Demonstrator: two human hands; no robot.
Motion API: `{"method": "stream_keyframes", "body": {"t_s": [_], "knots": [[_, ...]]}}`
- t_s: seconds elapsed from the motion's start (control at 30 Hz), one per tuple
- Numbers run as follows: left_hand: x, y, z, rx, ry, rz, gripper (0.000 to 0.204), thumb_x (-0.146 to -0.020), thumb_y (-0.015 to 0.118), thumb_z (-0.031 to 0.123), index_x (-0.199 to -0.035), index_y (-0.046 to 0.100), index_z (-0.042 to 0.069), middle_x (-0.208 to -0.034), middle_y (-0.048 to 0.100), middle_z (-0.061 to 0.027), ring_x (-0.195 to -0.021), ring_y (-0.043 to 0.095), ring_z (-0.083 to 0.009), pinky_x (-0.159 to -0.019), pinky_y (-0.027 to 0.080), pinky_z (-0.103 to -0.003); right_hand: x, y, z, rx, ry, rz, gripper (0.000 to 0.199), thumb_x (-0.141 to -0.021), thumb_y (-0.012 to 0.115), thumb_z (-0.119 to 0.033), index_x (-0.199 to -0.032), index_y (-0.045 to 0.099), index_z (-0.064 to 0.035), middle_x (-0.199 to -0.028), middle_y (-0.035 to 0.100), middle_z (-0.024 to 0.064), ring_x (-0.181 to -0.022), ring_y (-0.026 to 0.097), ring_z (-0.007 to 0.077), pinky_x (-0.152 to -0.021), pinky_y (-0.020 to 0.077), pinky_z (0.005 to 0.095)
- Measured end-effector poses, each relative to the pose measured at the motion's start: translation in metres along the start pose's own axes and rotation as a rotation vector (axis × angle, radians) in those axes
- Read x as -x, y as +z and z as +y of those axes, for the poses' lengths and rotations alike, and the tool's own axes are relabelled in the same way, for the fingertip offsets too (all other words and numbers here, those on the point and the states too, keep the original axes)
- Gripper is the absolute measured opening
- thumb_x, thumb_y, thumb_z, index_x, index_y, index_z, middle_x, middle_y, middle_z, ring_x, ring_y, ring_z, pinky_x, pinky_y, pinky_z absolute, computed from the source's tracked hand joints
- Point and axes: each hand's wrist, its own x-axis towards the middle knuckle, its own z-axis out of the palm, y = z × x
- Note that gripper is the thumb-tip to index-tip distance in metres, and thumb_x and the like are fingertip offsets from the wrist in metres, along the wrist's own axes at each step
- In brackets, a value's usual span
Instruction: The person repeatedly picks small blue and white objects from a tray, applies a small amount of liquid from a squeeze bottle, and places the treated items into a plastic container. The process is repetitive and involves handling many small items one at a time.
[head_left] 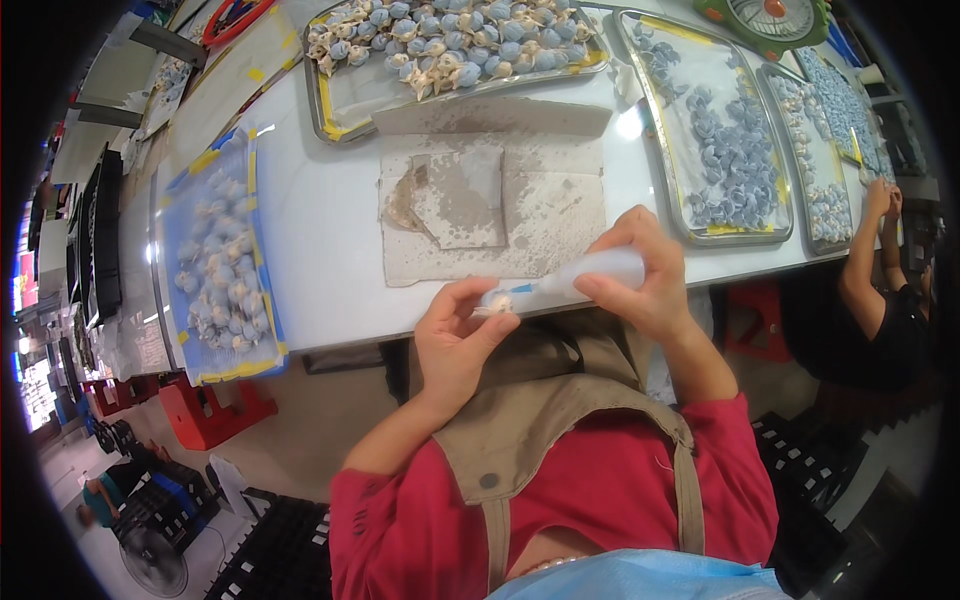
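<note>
counter [320, 215]: white, runs across the top half of view; you sit at its near edge.
cardboard sheet [555, 205]: stained grey-brown, flat on the counter at 12 o'clock from your hands, with a smaller scrap [458, 195] on top.
trays: one at 12 o'clock [335, 105] heaped with small blue-and-cream pieces; one at 2 o'clock [660, 130] with loose blue pieces; another [815, 225] further right; a blue-lined tray [262, 290] at 9 o'clock overhangs the counter edge.
right hand [650, 285]: closed around the squeeze bottle [600, 270], thumb under, fingers over; blue nozzle tip [522, 288] points to 9 o'clock.
left hand [455, 335]: fingers curled, thumb and fingertips pinching the small cream piece [497, 303], held in the air just off the counter's near edge, above your apron [520, 410].
contact: nozzle tip is touching or just beside the piece; can't tell which.
risk 1: squeeze too hard and the fill likely overshoots onto your left fingers or apron, since nothing is under the piece.
risk 2: the pinch is light and the piece is small; a nozzle push could twist it out, and it would drop into your lap, not onto the counter.
risk 3: the 9 o'clock tray hangs past the edge; a left elbow bump could tip it.
in the way: nothing between your hands and the cardboard; the scrap takes up its left half.
nearby: another person's arm [865, 270] at 3 o'clock, working at the far right tray, well apart from your hands.
also: green fan [770, 20] at 1 o'clock, top edge.
</note>
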Motion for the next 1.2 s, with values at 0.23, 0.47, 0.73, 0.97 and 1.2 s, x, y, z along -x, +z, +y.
{"method": "stream_keyframes", "body": {"t_s": [0.23, 0.47, 0.73, 0.97, 1.2], "knots": [[0.0, -0.001, -0.002, -0.008, 0.02, -0.018, 0.037, -0.077, 0.064, -0.007, -0.111, 0.051, -0.001, -0.103, 0.057, -0.0077, -0.09, 0.055, -0.0108, -0.078, 0.046, -0.023, 0.003, -0.001, 0.007, -0.264, 0.227, 0.022, 0.02, -0.072, 0.072, -0.013, -0.082, 0.059, -0.0032, -0.075, 0.055, 0.0008, -0.074, 0.051, 0.0078, -0.066, 0.0411, 0.0224], [-0.001, -0.001, -0.002, 0.114, -0.071, 0.001, 0.036, -0.079, 0.063, -0.005, -0.112, 0.05, -0.001, -0.102, 0.058, -0.011, -0.083, 0.057, -0.0116, -0.073, 0.048, -0.022, -0.019, 0.013, 0.015, -0.308, 0.31, 0.142, 0.02, -0.079, 0.067, -0.018, -0.083, 0.058, -0.0015, -0.076, 0.06, 0.002, -0.072, 0.053, 0.006, -0.062, 0.0425, 0.0204], [-0.001, -0.008, -0.007, 0.211, -0.142, 0.002, 0.032, -0.083, 0.062, 0.004, -0.112, 0.049, -0.002, -0.099, 0.061, -0.0143, -0.077, 0.059, -0.0142, -0.069, 0.049, -0.022, -0.045, 0.031, 0.035, -0.034, 0.193, 0.214, 0.03, -0.077, 0.068, -0.031, -0.083, 0.064, -0.0013, -0.073, 0.061, 0.0106, -0.07, 0.056, 0.0195, -0.063, 0.0436, 0.0314], [-0.005, -0.005, -0.009, 0.299, -0.258, -0.022, 0.025, -0.085, 0.056, 0.004, -0.11, 0.051, 0.0, -0.097, 0.062, -0.014, -0.076, 0.059, -0.0159, -0.065, 0.047, -0.023, -0.049, 0.026, 0.051, 0.31, -0.161, 0.325, 0.025, -0.075, 0.068, -0.026, -0.085, 0.065, -0.0033, -0.075, 0.061, 0.0129, -0.072, 0.057, 0.0279, -0.066, 0.0434, 0.0359], [-0.003, 0.004, -0.005, 0.204, -0.227, -0.065, 0.029, -0.084, 0.059, 0.005, -0.11, 0.05, -0.001, -0.097, 0.061, -0.0134, -0.076, 0.059, -0.0157, -0.067, 0.047, -0.023, -0.016, -0.06, 0.058, 0.452, -0.043, 0.456, 0.014, -0.077, 0.063, -0.009, -0.09, 0.065, -0.0056, -0.085, 0.064, 0.0102, -0.079, 0.06, 0.0257, -0.071, 0.0457, 0.0342]]}}
